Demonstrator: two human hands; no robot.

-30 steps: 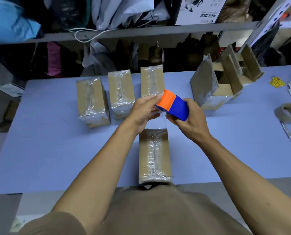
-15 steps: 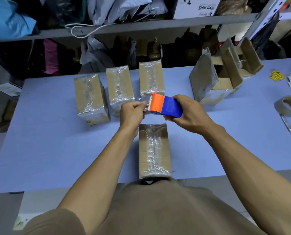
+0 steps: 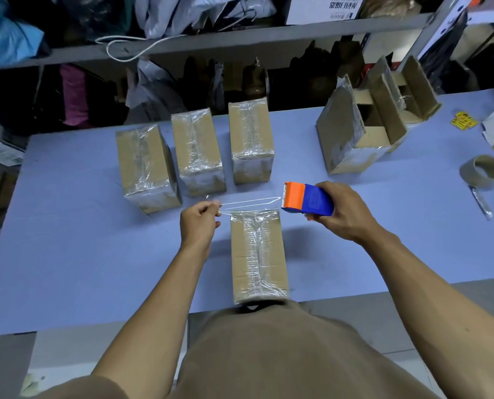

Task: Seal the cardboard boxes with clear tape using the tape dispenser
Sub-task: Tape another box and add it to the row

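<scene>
- three tape-wrapped brown cardboard boxes (image 3: 196, 151) in a row at 12 o'clock look done.
- near brown cardboard box (image 3: 257, 254) at 6 o'clock already has tape along its top seam; cross strip at far end not yet laid.
- left hand (image 3: 199, 223) pinches the end of the clear tape strip (image 3: 248, 202), stretched above the box's far edge.
- right hand (image 3: 346, 214) grips the orange-and-blue plastic tape dispenser (image 3: 307, 199).
- open-flapped cardboard boxes (image 3: 378, 122) at 2 o'clock on the blue bench (image 3: 67, 254) still unsealed.

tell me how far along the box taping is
Done: three boxes in the back row look fully taped. In hand: left hand pinches a tape strip pulled from the dispenser in the right hand, above the near box. Left: open boxes.
</scene>
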